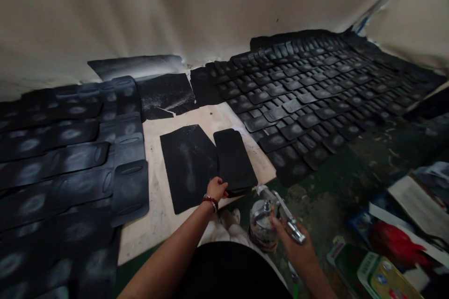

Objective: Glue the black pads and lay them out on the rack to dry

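My right hand (289, 238) is wrapped around the handle of a metal spray gun (280, 208). A paint-smeared cup (259, 231) hangs below the gun, and its nozzle points left toward the board. My left hand (218, 188), with a beaded bracelet at the wrist, has its fingers closed at the near left corner of a stack of black panels (236, 159) with rounded corners. The fingertips are partly hidden there. Left of the stack a larger black sheet (187, 166) lies flat, with a pale streak down its middle.
Beneath both lies a pale board (136, 238). Overlapping rows of black panels with pale sprayed spots (80, 187) cover the left side, and more rows (308, 98) the right. A light sheet wall (140, 9) stands behind. Green-and-yellow cans (372, 266) and a red bundle (396, 243) are lower right.
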Tool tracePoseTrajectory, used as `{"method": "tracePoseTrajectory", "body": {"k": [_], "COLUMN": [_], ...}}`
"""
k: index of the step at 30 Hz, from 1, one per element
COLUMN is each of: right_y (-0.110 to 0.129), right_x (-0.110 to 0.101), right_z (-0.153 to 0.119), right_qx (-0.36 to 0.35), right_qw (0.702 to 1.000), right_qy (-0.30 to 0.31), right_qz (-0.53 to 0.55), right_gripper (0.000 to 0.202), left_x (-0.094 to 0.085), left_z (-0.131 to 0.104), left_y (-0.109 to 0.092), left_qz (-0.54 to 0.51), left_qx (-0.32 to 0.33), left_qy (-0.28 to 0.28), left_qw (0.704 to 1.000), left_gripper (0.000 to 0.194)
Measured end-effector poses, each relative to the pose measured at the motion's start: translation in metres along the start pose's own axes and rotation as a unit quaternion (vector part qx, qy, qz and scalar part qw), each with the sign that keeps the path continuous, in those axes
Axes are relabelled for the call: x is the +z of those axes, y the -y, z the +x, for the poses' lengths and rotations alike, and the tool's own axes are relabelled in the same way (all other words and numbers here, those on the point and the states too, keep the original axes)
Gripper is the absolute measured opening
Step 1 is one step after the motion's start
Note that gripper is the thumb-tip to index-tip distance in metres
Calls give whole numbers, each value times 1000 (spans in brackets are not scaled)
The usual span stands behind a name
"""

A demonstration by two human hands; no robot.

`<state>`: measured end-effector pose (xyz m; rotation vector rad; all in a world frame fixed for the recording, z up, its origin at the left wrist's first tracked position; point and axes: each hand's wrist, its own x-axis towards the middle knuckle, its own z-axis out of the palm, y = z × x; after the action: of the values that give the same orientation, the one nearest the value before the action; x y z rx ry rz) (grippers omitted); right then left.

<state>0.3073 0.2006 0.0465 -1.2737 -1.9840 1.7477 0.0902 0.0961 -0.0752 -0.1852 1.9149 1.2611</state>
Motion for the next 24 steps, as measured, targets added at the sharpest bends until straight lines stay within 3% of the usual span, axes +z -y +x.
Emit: {"method": "tracePoseTrajectory", "body": {"k": [4,9,16,21,24], "right_y": [2,-6,9,9,7], "right_x": [-4,-11,2,-1,-8], "right_z": [4,0,0,7,6], "right_qx": [5,30,28,23,19], "right_qw": [1000,999,1000,1000,1000], "right_qy": [-27,-3,7,-3,20], "right_qz": [-2,15,6,-4,-2], "right_gripper": [39,42,41,41,38], "left_x": [0,1,-1,0,2], "left_z": [-1,-1,-2,1,2], "left_y": [1,1,1,1,1], "left_qz": [-25,-55,-69,-52,3], "left_qx": [12,14,18,20,57], "left_qy": [4,11,14,13,4], "left_qw": [1000,998,997,998,998], "left_gripper": [20,20,20,14,7]}}
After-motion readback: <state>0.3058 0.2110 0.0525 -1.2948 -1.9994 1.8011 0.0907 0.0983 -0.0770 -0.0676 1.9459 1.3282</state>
